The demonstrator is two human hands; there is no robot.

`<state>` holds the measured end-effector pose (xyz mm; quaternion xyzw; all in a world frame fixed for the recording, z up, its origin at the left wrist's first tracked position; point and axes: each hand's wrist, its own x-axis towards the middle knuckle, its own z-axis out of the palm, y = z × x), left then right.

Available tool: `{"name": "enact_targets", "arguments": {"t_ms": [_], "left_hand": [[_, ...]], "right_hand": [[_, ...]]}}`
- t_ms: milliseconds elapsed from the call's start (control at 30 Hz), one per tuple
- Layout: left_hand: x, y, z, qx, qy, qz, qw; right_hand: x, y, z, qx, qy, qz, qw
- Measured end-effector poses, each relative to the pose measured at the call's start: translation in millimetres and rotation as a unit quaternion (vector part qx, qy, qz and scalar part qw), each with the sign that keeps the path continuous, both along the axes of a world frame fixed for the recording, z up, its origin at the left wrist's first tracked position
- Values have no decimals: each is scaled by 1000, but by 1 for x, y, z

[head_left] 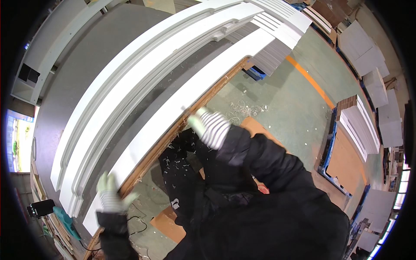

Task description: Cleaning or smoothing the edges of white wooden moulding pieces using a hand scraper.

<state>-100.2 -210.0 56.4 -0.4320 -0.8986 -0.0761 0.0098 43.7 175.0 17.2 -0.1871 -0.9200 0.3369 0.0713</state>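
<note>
A long white panel point(158, 123) lies along the near edge of the grey worktable. My left hand point(112, 195), in a pale glove with a striped back, is at the panel's left part. Its fingers stretch over the white surface, and its thumb is spread out past the brown table edge point(147, 164). My right hand point(211, 126), gloved the same way, is farther along by that edge, with its fingers stretched toward the panel. Neither hand is closed around anything. Whether the right fingertips touch the panel is hard to tell.
Behind the panel lie several long white grooved mouldings point(130, 78). A teal power tool point(65, 221) sits at the table's left end. Stacked white boards point(357, 125) rest on a blue-edged pallet at right. Cardboard point(171, 224) and shavings point(242, 108) lie on the floor.
</note>
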Motion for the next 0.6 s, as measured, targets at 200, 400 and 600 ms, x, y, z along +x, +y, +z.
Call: {"name": "enact_targets", "arguments": {"t_ms": [200, 400, 600], "left_hand": [[-10, 108, -32, 88, 44, -89, 991], [-25, 41, -40, 106, 101, -175, 974], [-37, -24, -45, 82, 82, -168, 979]], "right_hand": [[-18, -19, -14, 28, -25, 0, 999], [4, 96, -23, 37, -3, -184, 982], [7, 55, -11, 33, 26, -148, 988]]}}
